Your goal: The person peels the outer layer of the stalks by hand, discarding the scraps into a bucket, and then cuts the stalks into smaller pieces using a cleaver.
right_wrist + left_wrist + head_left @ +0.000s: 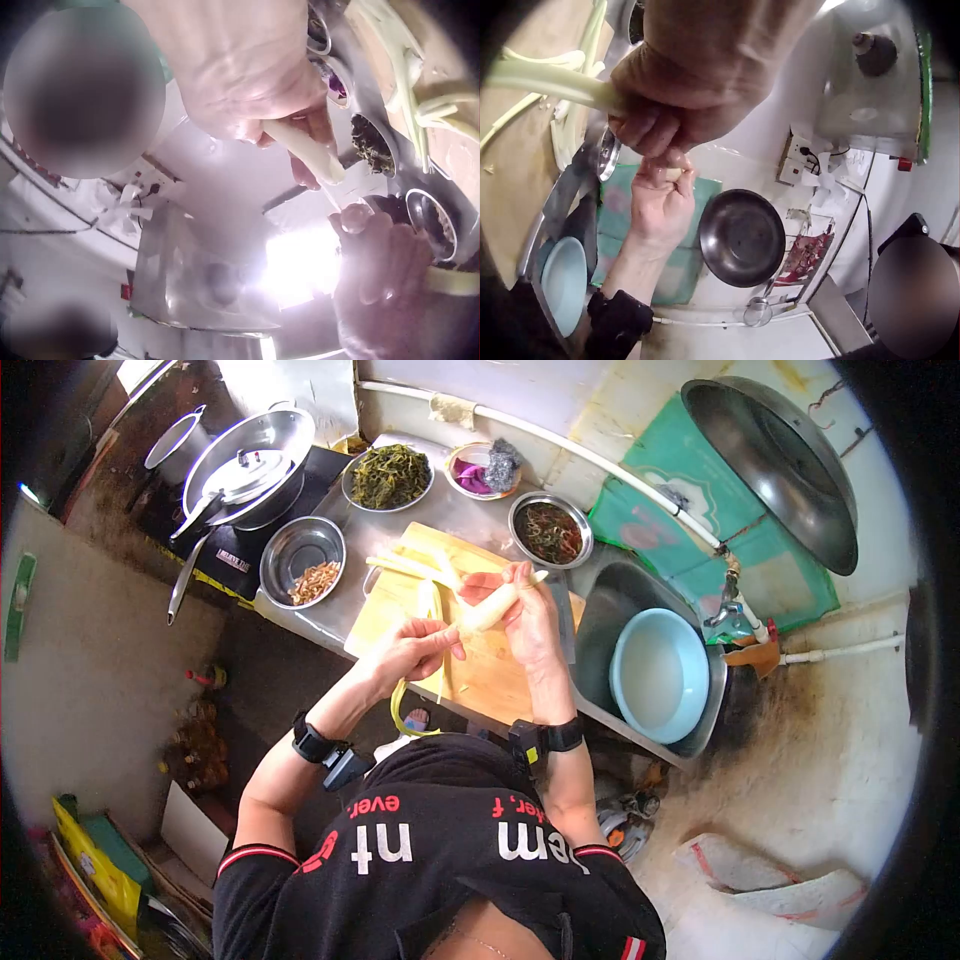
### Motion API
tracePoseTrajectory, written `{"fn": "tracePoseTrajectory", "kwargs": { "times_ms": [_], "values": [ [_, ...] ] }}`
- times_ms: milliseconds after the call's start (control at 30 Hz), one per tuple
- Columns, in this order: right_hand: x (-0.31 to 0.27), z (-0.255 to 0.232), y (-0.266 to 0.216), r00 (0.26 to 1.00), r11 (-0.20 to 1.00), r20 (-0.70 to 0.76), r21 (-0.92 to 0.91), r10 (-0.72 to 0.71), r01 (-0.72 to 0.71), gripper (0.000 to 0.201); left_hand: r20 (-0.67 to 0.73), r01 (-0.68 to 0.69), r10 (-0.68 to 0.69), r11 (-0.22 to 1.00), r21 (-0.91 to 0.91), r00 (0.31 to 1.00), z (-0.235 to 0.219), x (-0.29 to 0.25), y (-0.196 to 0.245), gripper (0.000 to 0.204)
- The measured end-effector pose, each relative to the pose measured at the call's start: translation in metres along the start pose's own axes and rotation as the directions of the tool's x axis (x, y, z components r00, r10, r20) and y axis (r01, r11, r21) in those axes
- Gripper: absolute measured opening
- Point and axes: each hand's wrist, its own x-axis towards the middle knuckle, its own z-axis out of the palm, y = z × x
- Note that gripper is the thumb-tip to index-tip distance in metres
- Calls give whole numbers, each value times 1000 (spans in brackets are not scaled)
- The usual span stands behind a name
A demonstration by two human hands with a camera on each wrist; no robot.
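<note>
My right hand (533,625) grips a pale, tapering vegetable shoot (488,612) above the wooden cutting board (490,678). Close by the shoot's thicker end, my left hand (415,647) pinches a long light-green sheath strip (551,84), which hangs down past the board's near edge in the head view. A thin pale strand runs between the shoot and the left fingertips in the right wrist view. Several loose sheath pieces (408,567) lie on the board beyond the left hand. Curled fingers partly hide the shoot in the left wrist view.
Behind the board stand a bowl of dark greens (390,477), a bowl with purple pieces (472,478) and a bowl of dark shreds (550,532). A steel bowl (302,550) sits left. At right, a blue basin (622,670) is in the sink (600,600).
</note>
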Motion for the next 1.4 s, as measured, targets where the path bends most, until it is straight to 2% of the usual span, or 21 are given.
{"fn": "tracePoseTrajectory", "kwargs": {
  "times_ms": [167,200,300,367,433,467,500,567,600,667,700,767,833,867,933,1000,1067,1133,1200,1300,1400],
  "values": [
    [0,7,-5,997,994,72,-105,-33,40,35,177,-13,14,1000,-7,984,7,-7,19,25],
    [0,7,-6,994,985,96,-164,-45,60,35,302,7,15,997,-73,953,-1,-1,20,25],
    [-5,14,-9,986,953,128,-271,-105,136,36,300,38,-12,996,-82,954,-6,5,21,26],
    [-9,23,-13,982,939,151,-305,-117,158,36,333,95,-64,992,-78,941,-9,10,24,30],
    [-11,27,-12,976,923,175,-339,-128,182,36,464,276,-177,948,-156,868,-9,14,29,37],
    [-11,29,-11,968,888,183,-398,-169,230,36,361,249,-196,963,-106,912,-3,12,30,39],
    [-11,30,-11,959,847,192,-454,-209,276,37,363,248,-195,963,-103,911,-5,15,29,39],
    [-14,28,-9,973,898,158,-382,-169,218,37,483,351,-222,916,-194,847,-11,24,24,35],
    [-14,26,-8,984,940,130,-303,-122,156,37,485,350,-221,916,-193,846,-7,20,26,35],
    [-11,21,-3,979,948,113,-251,-170,194,36,288,174,-118,969,-178,950,5,7,31,32],
    [-11,20,-2,972,952,91,-200,-218,232,36,291,175,-119,969,-173,949,7,5,27,32],
    [-14,19,-3,979,956,112,-221,-169,190,32,158,80,-61,989,-121,986,10,5,18,28],
    [-12,16,5,984,977,-5,-121,-175,174,31,139,63,-45,989,-131,989,12,3,15,26],
    [-10,13,8,984,977,-5,-120,-175,174,31,117,43,-27,990,-138,993,12,1,14,25],
    [-5,6,11,991,978,-48,166,-124,130,31,98,51,-37,989,-142,995,11,-1,11,24],
    [-1,1,10,994,980,-30,165,-105,108,31,85,56,-44,988,-144,995,8,-4,11,24],
    [3,-7,11,996,983,-19,160,-84,86,30,148,49,-23,983,-176,989,5,-8,10,24],
    [10,-20,15,996,953,-52,291,-67,80,30,116,55,-35,983,-174,993,-4,-12,4,24],
    [16,-34,8,997,953,-42,296,-60,69,29,67,42,-33,989,-142,997,-15,-20,7,26],
    [21,-45,6,999,971,-50,239,-10,22,30,77,80,-70,988,-131,995,-25,-23,5,26],
    [25,-39,4,996,997,-84,-58,38,-43,31,59,84,-75,982,-169,995,-27,-19,3,27]
  ]
}}
